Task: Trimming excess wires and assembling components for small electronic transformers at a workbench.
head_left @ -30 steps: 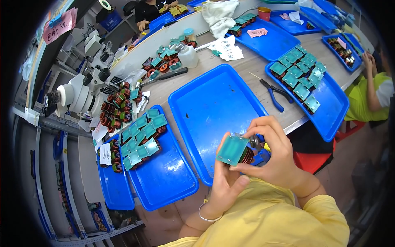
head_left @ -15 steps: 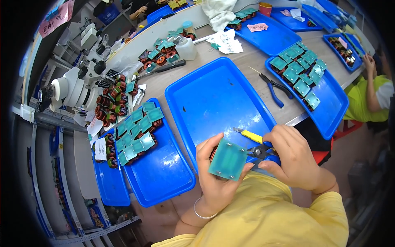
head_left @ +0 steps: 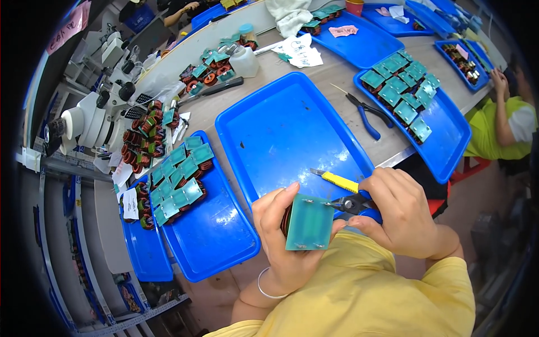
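The left hand (head_left: 279,247) grips a copper coil capped by a square green board (head_left: 309,223), low in the view toward six o'clock, its pinned face showing. At the board's two o'clock, the right hand (head_left: 401,216) is closed on blue-handled cutters (head_left: 352,205), whose tips meet a pin there. At one o'clock from the board, a yellow knife (head_left: 340,182) lies in a blue tray (head_left: 281,129).

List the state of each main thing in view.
Left hand: closed on the component.
Component: held, green face toward the camera.
Right hand: closed on cutters.
Cutters: tips by the component's edge.
Yellow knife: lying, blade out.
Pliers: lying, handles apart.
Middle tray: holding the knife.
Tray right of the pliers: partly filled.
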